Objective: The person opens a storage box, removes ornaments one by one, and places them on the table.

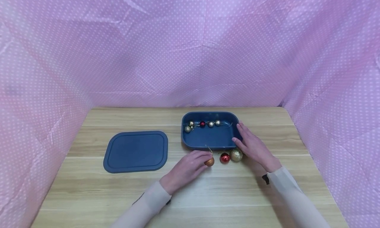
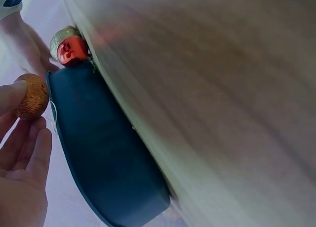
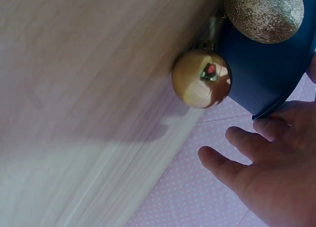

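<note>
My left hand (image 1: 187, 168) pinches a glittery orange Christmas ball (image 1: 209, 161) between thumb and fingers, in front of a dark blue box (image 1: 196, 146). Its thin hanging loop shows above it. My right hand (image 1: 256, 147) holds the box's right wall, thumb over the rim, its other fingers stretched and spread outside. Against the box's front lie a red ball (image 1: 224, 158) and a glittery gold ball (image 1: 236, 155). The right wrist view also shows a shiny gold ball (image 3: 201, 80) on the table, hidden in the head view. Several small balls (image 1: 202, 124) lie along the box's back and left.
A dark blue lid (image 1: 136, 151) lies flat on the wooden table (image 1: 89, 188), left of the box. Pink dotted cloth (image 1: 190, 56) hangs around the table's back and sides.
</note>
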Demonstrator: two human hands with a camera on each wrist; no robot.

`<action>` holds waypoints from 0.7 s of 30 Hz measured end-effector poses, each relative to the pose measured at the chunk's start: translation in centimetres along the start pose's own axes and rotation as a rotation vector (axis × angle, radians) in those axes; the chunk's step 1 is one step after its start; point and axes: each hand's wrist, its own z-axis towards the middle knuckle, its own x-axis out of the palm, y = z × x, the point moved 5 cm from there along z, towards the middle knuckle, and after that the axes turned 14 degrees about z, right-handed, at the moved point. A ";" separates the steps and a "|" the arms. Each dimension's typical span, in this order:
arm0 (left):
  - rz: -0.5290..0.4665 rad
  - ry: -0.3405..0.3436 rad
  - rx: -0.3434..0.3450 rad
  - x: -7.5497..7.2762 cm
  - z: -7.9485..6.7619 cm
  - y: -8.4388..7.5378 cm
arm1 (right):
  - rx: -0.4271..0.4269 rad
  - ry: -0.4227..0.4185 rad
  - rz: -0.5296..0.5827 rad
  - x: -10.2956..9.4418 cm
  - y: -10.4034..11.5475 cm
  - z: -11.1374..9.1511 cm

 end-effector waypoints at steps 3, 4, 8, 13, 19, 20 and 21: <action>0.004 0.046 0.002 0.4 0.3 0.0 | 0.000 0.001 -0.005 0.0 0.0 0.0; 0.008 0.062 0.003 0.5 0.4 0.0 | -0.001 0.003 -0.005 0.0 0.1 0.0; 0.040 0.115 0.006 1.0 0.8 -0.2 | -0.005 0.003 -0.003 0.0 0.1 0.0; 0.096 0.180 0.018 1.5 1.1 -0.2 | 0.000 0.002 -0.008 0.1 0.1 -0.1; 0.125 0.240 0.001 2.1 1.5 0.1 | 0.006 0.004 -0.009 0.0 0.2 -0.1; 0.124 0.243 -0.001 2.1 1.6 0.1 | 0.006 0.005 -0.007 0.0 0.2 -0.1; 0.125 0.246 -0.002 2.2 1.6 0.2 | 0.007 0.005 -0.006 0.0 0.3 -0.1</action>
